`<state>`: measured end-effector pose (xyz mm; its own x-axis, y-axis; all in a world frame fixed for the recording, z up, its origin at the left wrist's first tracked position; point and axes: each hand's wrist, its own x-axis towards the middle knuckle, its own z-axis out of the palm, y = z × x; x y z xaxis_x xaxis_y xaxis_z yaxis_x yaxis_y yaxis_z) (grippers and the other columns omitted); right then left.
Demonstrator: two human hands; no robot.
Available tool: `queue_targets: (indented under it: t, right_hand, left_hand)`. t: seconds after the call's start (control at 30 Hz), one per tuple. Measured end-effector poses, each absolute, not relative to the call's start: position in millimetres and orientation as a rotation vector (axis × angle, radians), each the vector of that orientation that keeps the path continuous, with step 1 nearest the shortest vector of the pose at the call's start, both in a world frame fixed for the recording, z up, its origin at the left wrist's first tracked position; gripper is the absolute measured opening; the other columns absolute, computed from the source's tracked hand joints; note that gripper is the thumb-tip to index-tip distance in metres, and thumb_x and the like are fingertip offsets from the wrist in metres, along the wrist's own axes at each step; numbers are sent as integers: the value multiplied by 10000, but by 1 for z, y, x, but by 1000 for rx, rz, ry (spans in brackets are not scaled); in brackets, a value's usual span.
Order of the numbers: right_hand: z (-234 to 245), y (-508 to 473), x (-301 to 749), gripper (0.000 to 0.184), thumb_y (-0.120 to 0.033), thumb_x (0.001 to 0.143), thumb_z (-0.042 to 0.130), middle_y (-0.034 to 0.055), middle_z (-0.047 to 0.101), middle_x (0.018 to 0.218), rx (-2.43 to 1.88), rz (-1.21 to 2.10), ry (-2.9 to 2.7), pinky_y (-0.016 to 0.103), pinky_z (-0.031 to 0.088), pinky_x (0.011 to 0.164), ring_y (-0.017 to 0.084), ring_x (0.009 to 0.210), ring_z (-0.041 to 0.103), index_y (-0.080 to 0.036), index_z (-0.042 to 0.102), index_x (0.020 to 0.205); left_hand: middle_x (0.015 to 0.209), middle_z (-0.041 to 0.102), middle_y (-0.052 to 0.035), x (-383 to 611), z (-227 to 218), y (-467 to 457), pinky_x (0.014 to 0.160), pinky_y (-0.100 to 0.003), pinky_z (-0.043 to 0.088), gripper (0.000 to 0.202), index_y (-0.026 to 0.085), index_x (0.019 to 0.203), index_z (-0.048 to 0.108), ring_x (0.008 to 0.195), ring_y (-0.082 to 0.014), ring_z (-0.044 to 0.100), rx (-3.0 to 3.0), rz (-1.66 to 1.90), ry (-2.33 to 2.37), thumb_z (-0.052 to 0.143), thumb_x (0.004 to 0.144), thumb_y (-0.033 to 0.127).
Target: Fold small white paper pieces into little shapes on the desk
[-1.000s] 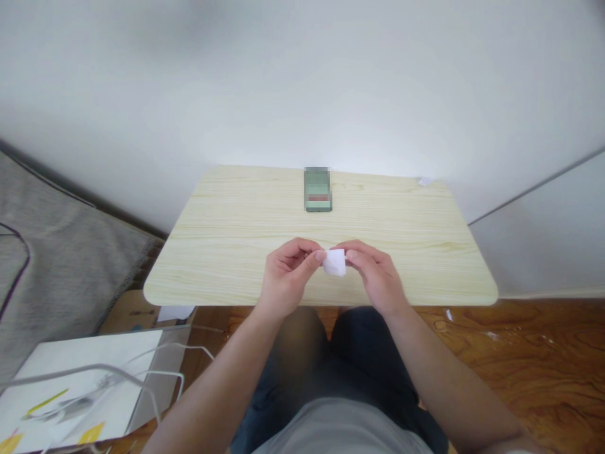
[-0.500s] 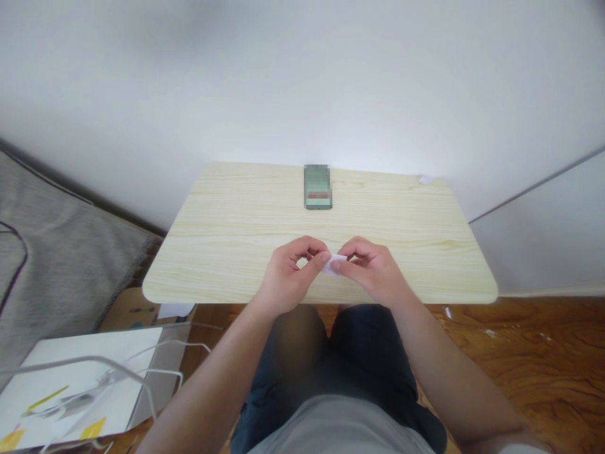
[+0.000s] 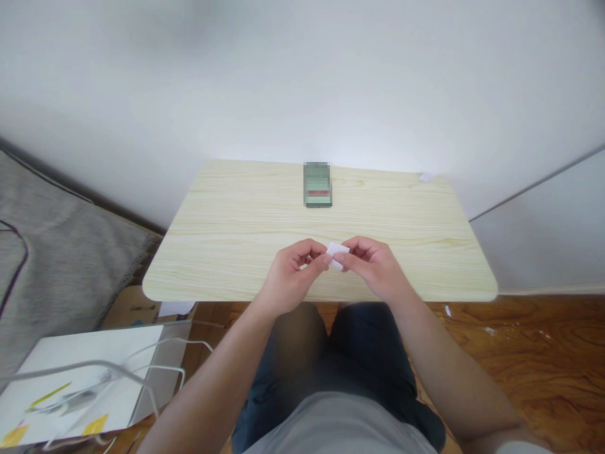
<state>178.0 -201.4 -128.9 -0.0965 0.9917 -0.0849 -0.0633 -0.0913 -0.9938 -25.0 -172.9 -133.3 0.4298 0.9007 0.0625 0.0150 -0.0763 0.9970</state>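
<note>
A small white piece of paper (image 3: 337,248) is pinched between my two hands, above the front part of the pale wood-grain table (image 3: 227,214). My left hand (image 3: 299,271) grips its left edge between thumb and fingers. On the opposite edge, my right hand (image 3: 373,263) has its thumb on top and its fingers behind. The paper looks folded, but its underside is hidden by my fingers. Beyond my hands lies a phone (image 3: 317,185) with a blurred screen.
At the table's back right corner lies a white paper scrap (image 3: 426,177). A white box (image 3: 89,384) with white cables (image 3: 179,369) stands at lower left, beside grey fabric (image 3: 70,246). Small white bits (image 3: 490,331) lie on the wooden floor (image 3: 543,372) at right.
The paper has turned a little and more of its white face shows between my fingers. My hands stay in nearly the same place, both still pinching it.
</note>
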Motion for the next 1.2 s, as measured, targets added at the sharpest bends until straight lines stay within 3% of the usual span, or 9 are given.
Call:
queue_targets:
  t: [0.27,0.57,0.73,0.87,1.03,1.2]
  right_hand:
    - [-128,-204,177,266,-424,883,824,10,720,735,-1213,1302,-1236,290,479,674,143,693,616,-192,728,795]
    - [-126,-209,175,275,-445,938,742,8,676,763,-1264,1247,-1349,282,475,659,155,723,590,-203,694,817]
    - [-122,-211,171,187,-421,934,763,36,721,929,-1233,1025,-1390,301,541,716,189,848,669,-245,755,998]
    - [-114,-214,170,121,-384,952,753,54,756,1057,-1196,865,-1448,327,589,791,220,1003,714,-286,797,1008]
    - [-110,-217,171,175,-388,942,766,52,792,1038,-1154,1047,-1361,371,627,804,217,876,771,-272,781,1073]
    - [-107,-219,176,186,-332,911,792,58,788,1090,-1057,1124,-1333,413,619,922,239,1001,746,-263,779,1083]
  left_hand:
    - [782,690,-23,-21,-135,-172,710,-279,459,231,169,891,730,750,-147,602,1400,993,914,745,942,393]
    - [840,727,-41,-19,-135,-169,753,-285,517,231,167,929,753,788,-156,646,1330,1044,847,795,899,392]
    - [924,767,-68,-21,-133,-171,782,-322,551,161,194,947,788,844,-188,685,1447,1167,889,824,878,335]
    - [968,791,-81,-22,-130,-174,853,-369,580,89,228,967,835,917,-219,719,1647,1325,857,818,883,249]
    - [960,804,-60,-19,-128,-178,809,-358,595,171,263,1006,844,894,-206,736,1678,1435,803,795,883,154]
    - [978,807,-73,-18,-129,-179,827,-393,609,163,267,1001,845,913,-231,748,1651,1460,804,796,879,171]
